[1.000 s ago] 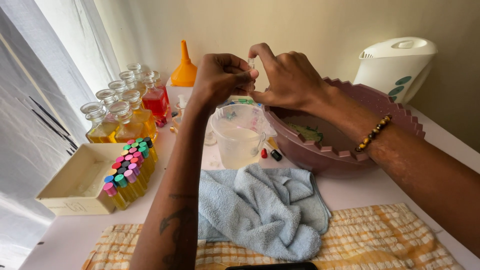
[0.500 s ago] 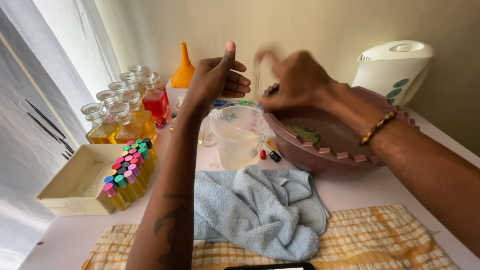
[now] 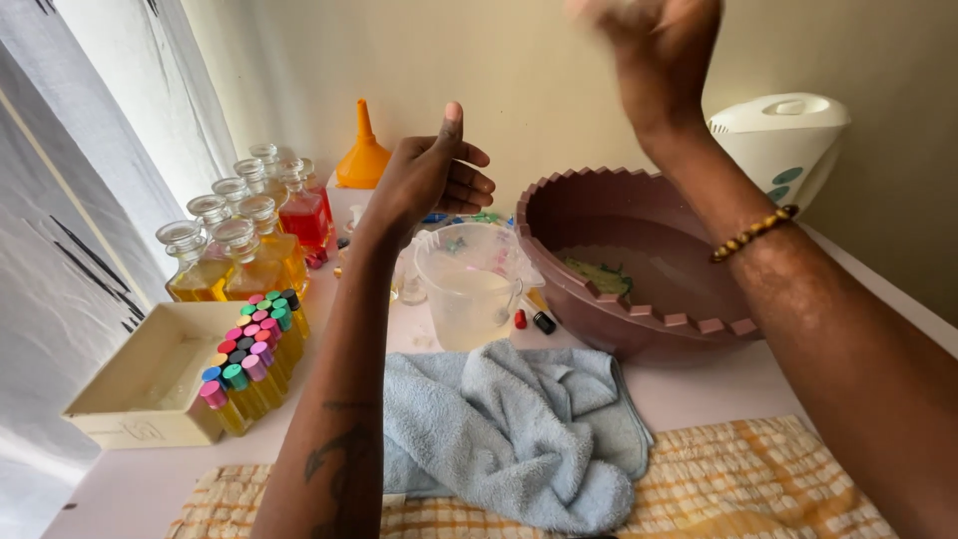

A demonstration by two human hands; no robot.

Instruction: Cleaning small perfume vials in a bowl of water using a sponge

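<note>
The left hand (image 3: 424,180) is held open above the counter (image 3: 699,384), its grip released, thumb up and fingers (image 3: 471,185) pointing to the right, with nothing in it. The right hand (image 3: 659,45) is raised high near the top edge of the view and blurred; whether its grip is clenched on anything cannot be told. A beaded bracelet (image 3: 753,232) is worn on the right forearm.

Just below the left hand, a clear plastic measuring jug (image 3: 469,284) with pale liquid is seen standing upright on the counter. Touching or just beside its right side, a wide maroon basin (image 3: 639,319) with a toothed rim is placed, some water and a green scrap lying inside. Two small caps, red and black (image 3: 532,320), are seen between jug and basin. A crumpled blue towel (image 3: 509,419) is spread in front of the jug, over a checked orange cloth (image 3: 758,479).

To the left, a cream box (image 3: 130,389) with rows of small vials with coloured caps (image 3: 249,349) is seen, and behind it glass bottles (image 3: 239,250) of yellow and red liquid. An orange funnel (image 3: 362,155) is set by the wall.
</note>
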